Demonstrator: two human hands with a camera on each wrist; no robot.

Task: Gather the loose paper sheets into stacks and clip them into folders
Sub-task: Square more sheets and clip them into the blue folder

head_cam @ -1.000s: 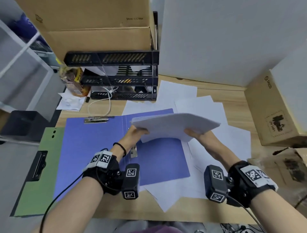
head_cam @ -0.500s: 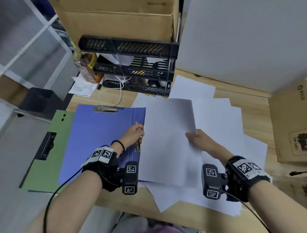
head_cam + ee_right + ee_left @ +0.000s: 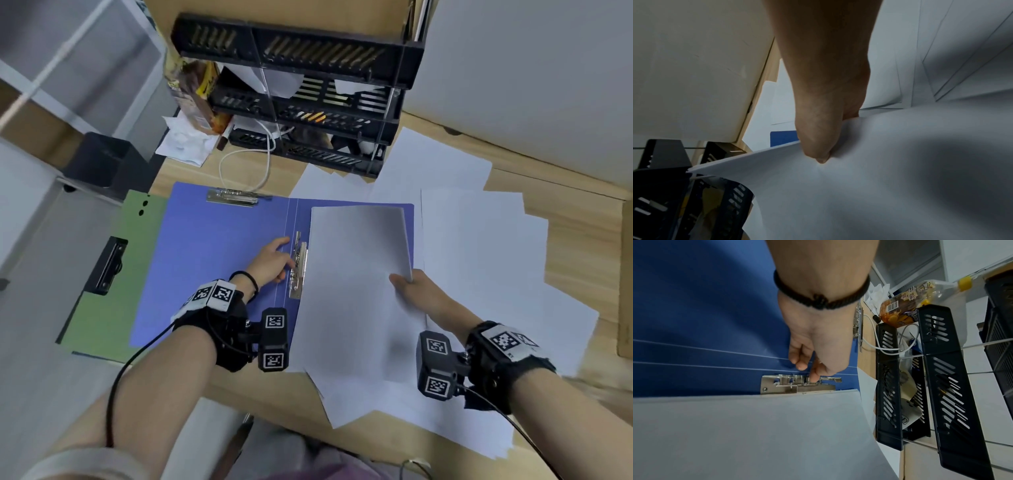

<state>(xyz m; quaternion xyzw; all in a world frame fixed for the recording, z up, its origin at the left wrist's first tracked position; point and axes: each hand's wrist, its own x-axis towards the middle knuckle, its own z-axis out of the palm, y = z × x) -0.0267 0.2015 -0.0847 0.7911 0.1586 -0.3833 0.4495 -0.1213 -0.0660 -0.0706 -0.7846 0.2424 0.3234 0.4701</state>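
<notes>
At centre frame, an open blue folder (image 3: 212, 260) lies on a wooden desk (image 3: 582, 219), a stack of white paper (image 3: 356, 294) resting on its right half. The right hand (image 3: 416, 291), at right of centre, pinches the stack's right edge, thumb on top and fingers beneath. The left hand (image 3: 270, 260), fingers curled, works the metal spring clip (image 3: 298, 270) beside the folder's spine, fingertips (image 3: 813, 378) on its mechanism; the stack's left edge sits right at the clip. Loose sheets (image 3: 479, 240) fan across the right of the frame. A green folder (image 3: 113, 274) peeks out at left, and black stacked trays (image 3: 308, 102) stand at the top.
</notes>
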